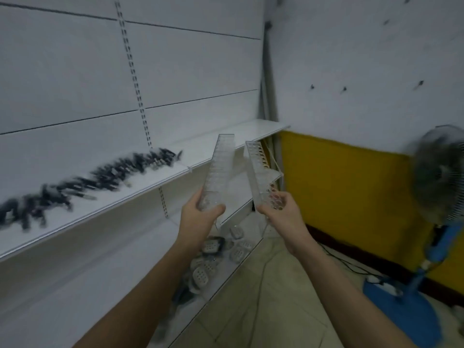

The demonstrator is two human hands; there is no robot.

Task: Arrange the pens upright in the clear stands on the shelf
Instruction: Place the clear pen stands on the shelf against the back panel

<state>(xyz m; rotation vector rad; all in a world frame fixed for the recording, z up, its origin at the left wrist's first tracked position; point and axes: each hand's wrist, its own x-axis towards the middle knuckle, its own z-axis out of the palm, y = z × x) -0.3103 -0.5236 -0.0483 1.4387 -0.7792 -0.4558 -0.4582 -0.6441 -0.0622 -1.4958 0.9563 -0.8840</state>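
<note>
You are holding one clear stand in each hand, in front of the shelving. Your left hand (200,217) is gripping the near end of the left clear stand (218,172), with the thumb curled across its lower edge and the fingers wrapped behind; the stand is rising away from you, tilted slightly to the right. Your right hand (278,212) is gripping the near end of the right clear stand (261,172), with fingers curled over the perforated top face, where rows of round holes are showing. This stand is leaning to the left, so the two far ends are sitting near each other but apart, above the edge of the upper shelf (140,192).

The pens (100,177) are lying loose in a long dark scatter along the upper shelf, to the left of both stands and well apart from your hands. None is standing upright; motion blur is smearing them, so individual pens are hard to count.

On a lower shelf (233,270), below your wrists, several small clear perforated holders (200,275) are lying in a loose pile. A blue standing fan (437,177) is standing on the tiled floor at the right, against a wall with a yellow lower band (339,184).
</note>
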